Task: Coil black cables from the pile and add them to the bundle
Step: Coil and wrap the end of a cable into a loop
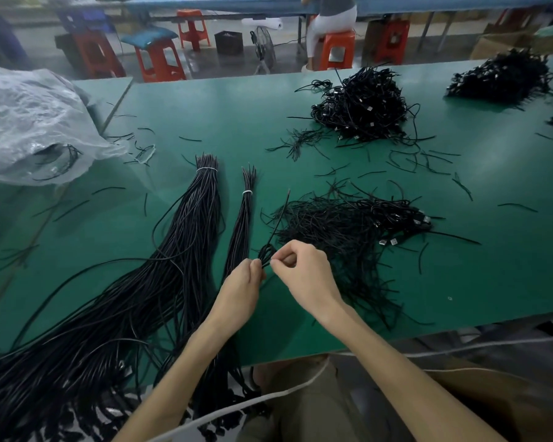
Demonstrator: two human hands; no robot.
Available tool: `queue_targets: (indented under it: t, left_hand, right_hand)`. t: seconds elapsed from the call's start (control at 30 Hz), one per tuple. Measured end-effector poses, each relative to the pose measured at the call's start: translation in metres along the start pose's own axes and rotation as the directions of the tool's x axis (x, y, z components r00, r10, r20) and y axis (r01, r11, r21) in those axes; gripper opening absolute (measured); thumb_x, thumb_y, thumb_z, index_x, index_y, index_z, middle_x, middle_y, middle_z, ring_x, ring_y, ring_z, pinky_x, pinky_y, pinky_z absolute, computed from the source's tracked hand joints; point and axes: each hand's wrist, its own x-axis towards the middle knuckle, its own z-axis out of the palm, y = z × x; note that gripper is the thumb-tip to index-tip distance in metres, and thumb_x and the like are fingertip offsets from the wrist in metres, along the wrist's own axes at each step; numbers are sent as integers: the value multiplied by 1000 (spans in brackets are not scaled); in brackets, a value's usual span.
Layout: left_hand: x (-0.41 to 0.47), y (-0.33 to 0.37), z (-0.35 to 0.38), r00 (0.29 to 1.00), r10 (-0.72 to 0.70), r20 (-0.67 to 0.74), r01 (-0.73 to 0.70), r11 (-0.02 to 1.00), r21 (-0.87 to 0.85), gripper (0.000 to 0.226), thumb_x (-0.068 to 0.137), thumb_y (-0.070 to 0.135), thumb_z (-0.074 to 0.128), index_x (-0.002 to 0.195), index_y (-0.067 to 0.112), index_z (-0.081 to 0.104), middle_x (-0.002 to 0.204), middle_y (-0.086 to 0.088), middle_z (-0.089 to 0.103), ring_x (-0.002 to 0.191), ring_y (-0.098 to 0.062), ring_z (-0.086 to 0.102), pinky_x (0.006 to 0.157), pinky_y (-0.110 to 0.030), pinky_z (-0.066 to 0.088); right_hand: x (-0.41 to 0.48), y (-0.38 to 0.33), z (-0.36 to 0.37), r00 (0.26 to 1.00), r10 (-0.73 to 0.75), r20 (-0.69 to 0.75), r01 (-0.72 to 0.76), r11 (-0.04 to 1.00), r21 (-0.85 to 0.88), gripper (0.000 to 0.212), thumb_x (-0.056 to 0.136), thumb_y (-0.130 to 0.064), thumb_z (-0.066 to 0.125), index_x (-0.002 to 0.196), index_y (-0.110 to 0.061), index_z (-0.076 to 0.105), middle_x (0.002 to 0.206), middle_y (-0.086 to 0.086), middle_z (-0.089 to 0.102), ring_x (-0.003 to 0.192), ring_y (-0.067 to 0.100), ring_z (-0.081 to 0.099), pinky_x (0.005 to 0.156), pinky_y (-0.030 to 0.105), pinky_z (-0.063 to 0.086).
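On the green worktop [221, 106] my left hand [241, 283] and right hand [302, 266] both pinch one half-coiled black cable [266, 251] just beside the pile [339, 228]; next, I judge, winding its free tail, then adding it to the thin bundle [245, 218].

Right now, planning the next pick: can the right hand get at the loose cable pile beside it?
Probably yes: the right hand is beside the loose pile, nothing between them. But it and the left hand both pinch a small coil, so it must release first.
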Motion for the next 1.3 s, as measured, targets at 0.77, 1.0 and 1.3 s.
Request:
queue_targets:
  t: [0.77,1.0,1.3]
  left_hand:
    - [-12,12,-9,996,-56,69,74,950,-303,43,112,28,37,72,15,42,60,6,37,50,-10,31,48,-22,27]
    - [-17,16,-21,961,-64,271,214,790,-574,39,110,39,41,79,19,52,63,7,26,49,-9,21,42,-19,23]
    - [-23,15,-32,896,6,444,264,796,-545,41,101,54,48,74,26,55,67,5,27,50,-10,22,44,-18,24]
  right_hand:
    - [-9,27,-3,954,107,279,-254,783,568,48,81,-18,87,112,-7,51,83,1,69,73,13,65,71,30,52]
    - [-7,34,-17,874,-61,482,-337,640,691,62,82,-12,86,136,-23,58,111,4,67,95,14,66,79,30,52]
    - [-9,29,-19,816,-170,553,-250,758,603,49,87,-10,79,132,-25,67,105,2,72,102,14,64,89,31,50]
